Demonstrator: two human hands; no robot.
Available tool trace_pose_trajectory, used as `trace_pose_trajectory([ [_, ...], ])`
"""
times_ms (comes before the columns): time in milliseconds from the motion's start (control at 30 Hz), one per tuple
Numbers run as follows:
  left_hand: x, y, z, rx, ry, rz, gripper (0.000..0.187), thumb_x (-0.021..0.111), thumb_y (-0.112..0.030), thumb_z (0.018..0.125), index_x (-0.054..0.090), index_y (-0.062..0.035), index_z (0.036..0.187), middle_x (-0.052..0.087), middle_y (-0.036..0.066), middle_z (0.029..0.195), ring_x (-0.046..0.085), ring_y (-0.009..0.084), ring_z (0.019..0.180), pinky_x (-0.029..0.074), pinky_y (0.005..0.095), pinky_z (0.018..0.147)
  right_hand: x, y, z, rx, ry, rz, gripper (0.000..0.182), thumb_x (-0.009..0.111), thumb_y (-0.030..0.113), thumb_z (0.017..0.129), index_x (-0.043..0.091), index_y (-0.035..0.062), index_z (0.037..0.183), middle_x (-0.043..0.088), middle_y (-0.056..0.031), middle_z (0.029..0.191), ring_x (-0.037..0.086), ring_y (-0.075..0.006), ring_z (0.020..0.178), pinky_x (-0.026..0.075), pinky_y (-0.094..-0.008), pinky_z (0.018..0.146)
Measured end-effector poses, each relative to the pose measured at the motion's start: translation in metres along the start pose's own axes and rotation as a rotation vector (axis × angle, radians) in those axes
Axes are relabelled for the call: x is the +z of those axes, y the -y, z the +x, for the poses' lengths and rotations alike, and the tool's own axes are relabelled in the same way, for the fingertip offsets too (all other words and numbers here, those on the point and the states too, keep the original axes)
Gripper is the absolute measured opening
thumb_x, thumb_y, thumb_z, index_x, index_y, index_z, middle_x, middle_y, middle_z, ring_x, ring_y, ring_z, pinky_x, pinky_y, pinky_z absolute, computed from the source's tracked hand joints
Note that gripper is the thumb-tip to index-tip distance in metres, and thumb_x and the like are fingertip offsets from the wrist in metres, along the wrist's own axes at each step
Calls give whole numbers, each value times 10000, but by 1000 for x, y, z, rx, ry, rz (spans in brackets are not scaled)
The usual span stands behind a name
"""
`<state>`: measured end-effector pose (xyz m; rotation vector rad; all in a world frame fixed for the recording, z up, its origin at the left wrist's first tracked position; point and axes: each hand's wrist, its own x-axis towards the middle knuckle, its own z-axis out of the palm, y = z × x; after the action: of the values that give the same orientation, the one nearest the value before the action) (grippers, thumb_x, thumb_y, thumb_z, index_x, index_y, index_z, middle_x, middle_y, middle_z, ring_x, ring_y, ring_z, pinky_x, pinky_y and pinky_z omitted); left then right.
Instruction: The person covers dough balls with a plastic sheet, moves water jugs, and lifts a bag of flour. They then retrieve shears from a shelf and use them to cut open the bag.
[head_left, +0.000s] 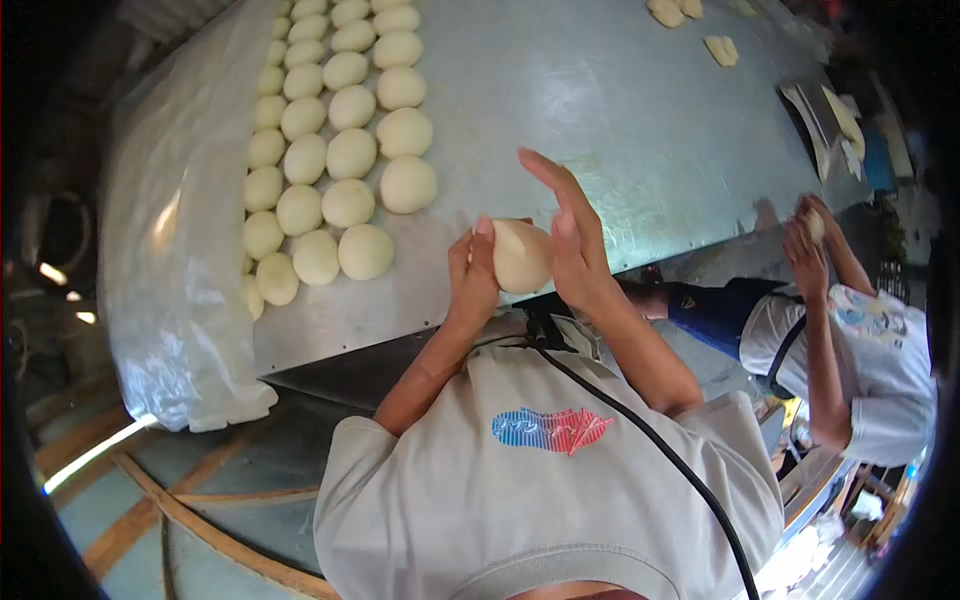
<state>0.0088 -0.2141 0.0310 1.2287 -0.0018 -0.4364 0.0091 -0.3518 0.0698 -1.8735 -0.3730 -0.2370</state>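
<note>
Here the left hand [472, 275] and right hand [575, 240] press a smooth, round dough ball [521, 256] between them, just above the near edge of the metal surface [600, 110]. The left grip wraps the ball's side; the right lies flat against it, fingers straight. Beyond the ball, brushed steel lies bare and wide. Far left of the ball, rows of matching balls [335, 130] sit beside crinkled plastic sheet [170, 250]. Right of the ball, a co-worker's hands [808, 235] hold another piece.

Steel table [620, 130] w/ dough balls [330, 130]
</note>
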Motion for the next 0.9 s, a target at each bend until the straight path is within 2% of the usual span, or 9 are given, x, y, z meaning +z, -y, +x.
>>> trace_pose_trajectory([
  [133, -26, 23, 5, 68, -167, -132, 454, 346, -335, 913, 386, 10, 1206, 563, 96, 992, 541, 136, 825, 439, 254, 709, 30, -26, -31, -78, 144, -222, 555, 323, 454, 858, 390, 39, 1221, 410, -156, 1255, 340, -322, 1199, 104, -511, 1002],
  [233, -36, 29, -2, 388, -187, 424, 529, 331, -415, 905, 361, 0, 1232, 536, 99, 1054, 541, 161, 872, 444, 281, 751, 43, -35, -29, -86, 277, -215, 612, 280, 516, 850, 382, 47, 1229, 429, -153, 1236, 331, -331, 1202, 73, -542, 995],
  [300, -33, 3, -12, -253, -96, -822, 355, 377, -328, 905, 476, -14, 1037, 551, 118, 999, 554, 214, 903, 447, 312, 787, 51, -37, -22, -104, 467, -206, 647, 265, 534, 846, 307, 53, 1276, 422, -173, 1234, 320, -338, 1207, 63, -528, 1006],
  [433, -50, 32, -16, -166, -173, -806, 355, 393, -344, 895, 501, -13, 968, 560, 139, 1004, 564, 229, 877, 464, 347, 777, 67, -25, -21, -42, 461, 54, 711, 254, 575, 831, 216, 59, 1319, 352, -160, 1295, 282, -313, 1235, 74, -504, 1016],
  [633, -58, 40, -9, 70, -342, -389, 329, 401, -298, 903, 420, -30, 1092, 589, 175, 932, 579, 219, 792, 468, 320, 744, 76, -21, -31, 1116, 90, 1262, 609, 257, 495, 879, 207, 76, 1319, 279, -149, 1325, 288, -251, 1226, 255, -469, 980],
  [700, -53, 30, -9, 194, -343, 139, 464, 420, -276, 899, 269, -16, 1252, 564, 196, 1016, 564, 224, 871, 438, 312, 801, 78, -26, -29, 1132, 161, 1431, 533, 351, 411, 888, 260, 71, 1288, 359, -152, 1255, 366, -246, 1172, 348, -469, 919],
  [733, -54, 28, -8, 263, -315, 210, 652, 359, -411, 897, 70, -22, 1334, 477, 212, 1165, 493, 251, 1039, 358, 341, 907, 80, -22, -21, 1032, 92, 1209, 509, 416, 352, 875, 277, 71, 1276, 388, -140, 1225, 396, -243, 1144, 365, -460, 907],
  [833, -74, 11, -16, 354, -413, 181, 702, 288, -508, 869, 60, -43, 1343, 389, 205, 1244, 416, 267, 1119, 290, 358, 956, 80, -11, 5, 764, -28, 921, 523, 608, 164, 779, 353, 57, 1224, 410, -139, 1196, 421, -270, 1110, 383, -423, 892],
  [900, -93, -3, -23, 438, -495, 164, 762, 217, -604, 841, 50, -64, 1353, 300, 199, 1322, 339, 283, 1199, 222, 376, 1004, 73, 3, 24, -128, 51, -84, 523, 643, 111, 723, 408, 63, 1188, 384, -171, 1212, 402, -311, 1112, 367, -404, 902],
])
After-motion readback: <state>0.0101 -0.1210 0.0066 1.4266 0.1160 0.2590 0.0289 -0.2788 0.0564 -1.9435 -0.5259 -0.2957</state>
